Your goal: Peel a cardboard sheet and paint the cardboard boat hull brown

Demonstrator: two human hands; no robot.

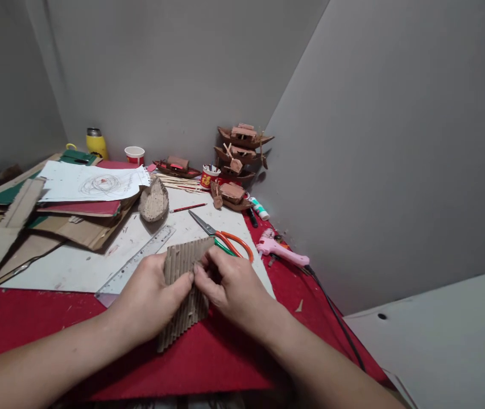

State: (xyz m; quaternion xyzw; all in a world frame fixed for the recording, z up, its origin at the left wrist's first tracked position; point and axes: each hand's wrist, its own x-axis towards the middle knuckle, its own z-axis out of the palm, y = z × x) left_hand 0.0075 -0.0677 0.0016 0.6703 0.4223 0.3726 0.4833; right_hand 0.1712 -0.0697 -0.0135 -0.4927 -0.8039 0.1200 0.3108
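Observation:
A piece of corrugated cardboard (185, 309) with its ridges exposed is held up over the red cloth, slightly tilted. My left hand (150, 298) grips it from the left side, thumb laid across the ridged face and the other fingers hidden behind. My right hand (233, 284) is closed at the right part of the cardboard, thumb and forefinger pinched against its surface close to my left thumb. Whether a small bit is between those fingertips I cannot make out. Just behind the cardboard lie scissors (233, 243) with orange and green handles, blades pointing away.
A clear ruler (140, 261), a pencil (189, 208) and a small cardboard boat hull (154, 201) lie on the white board. Brown model boats (244, 136) are stacked at the back. A pink glue gun (287, 250) with its cord lies right; cardboard sheets (92, 230) pile up left.

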